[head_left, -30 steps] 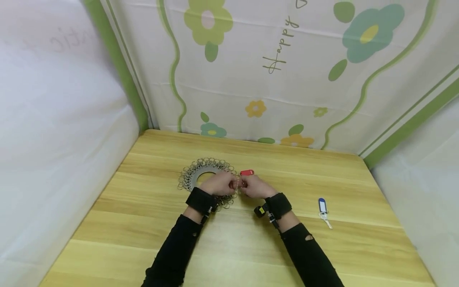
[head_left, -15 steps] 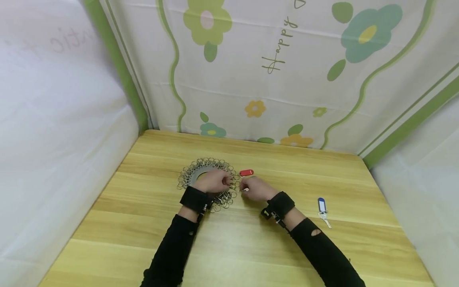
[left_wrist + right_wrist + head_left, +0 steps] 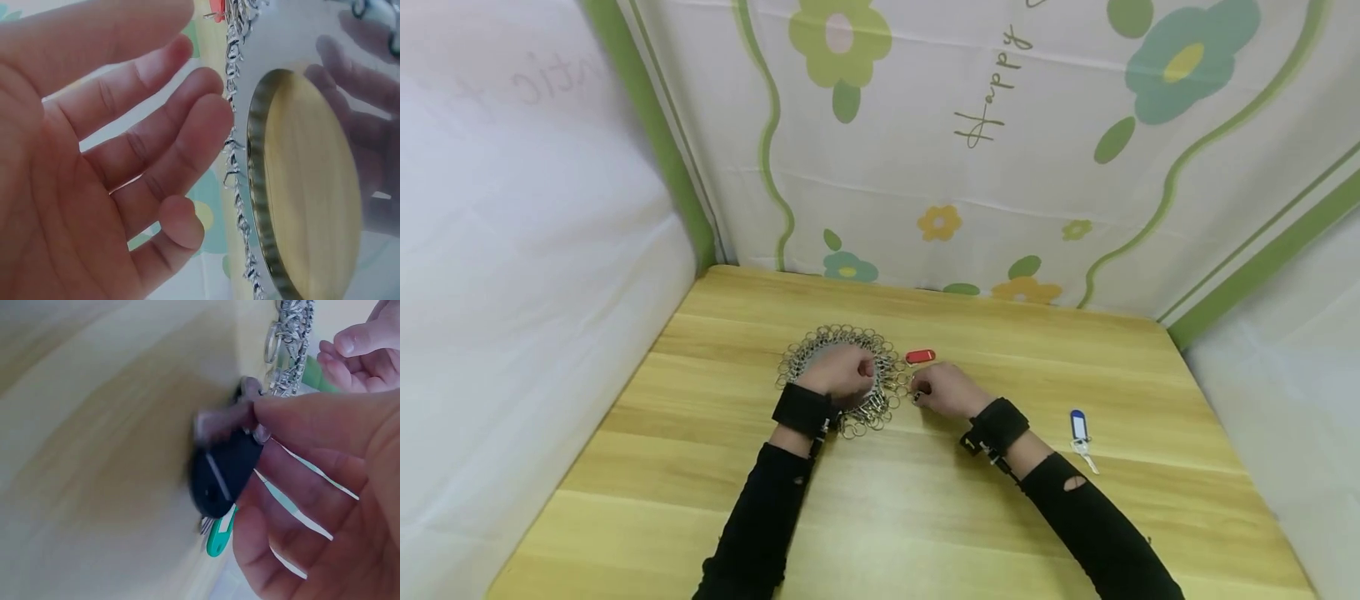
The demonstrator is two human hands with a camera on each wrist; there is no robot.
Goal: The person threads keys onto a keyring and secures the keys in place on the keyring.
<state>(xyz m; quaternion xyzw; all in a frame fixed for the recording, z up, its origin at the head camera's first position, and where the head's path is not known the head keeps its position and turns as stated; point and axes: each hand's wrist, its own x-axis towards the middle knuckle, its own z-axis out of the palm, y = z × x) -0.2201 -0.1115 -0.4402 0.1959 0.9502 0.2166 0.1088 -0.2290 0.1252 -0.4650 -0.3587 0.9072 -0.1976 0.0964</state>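
Observation:
A shiny ring-shaped metal plate (image 3: 300,37), its rim fringed with several small clasps and split rings (image 3: 797,343), lies left of the table's middle. My left hand (image 3: 838,371) is over the plate; in the left wrist view its fingers are loosely bent and hold nothing. Just right of the fringe, my right hand (image 3: 951,390) pinches a key with a black head (image 3: 225,472) between thumb and fingers. The key's metal part is blurred. Beyond that hand a red key tag (image 3: 921,357) lies beside the fringe.
Farther right on the table (image 3: 970,525) lies a blue tag (image 3: 1078,423) with a silver key (image 3: 1084,454); it looks green in the right wrist view. A flowered curtain (image 3: 880,150) closes the back, and white cloth (image 3: 535,275) the left side.
The hands, close together a second ago, have parted. My left hand has drawn left over the plate, while the right has shifted slightly right, off the fringe, with the key.

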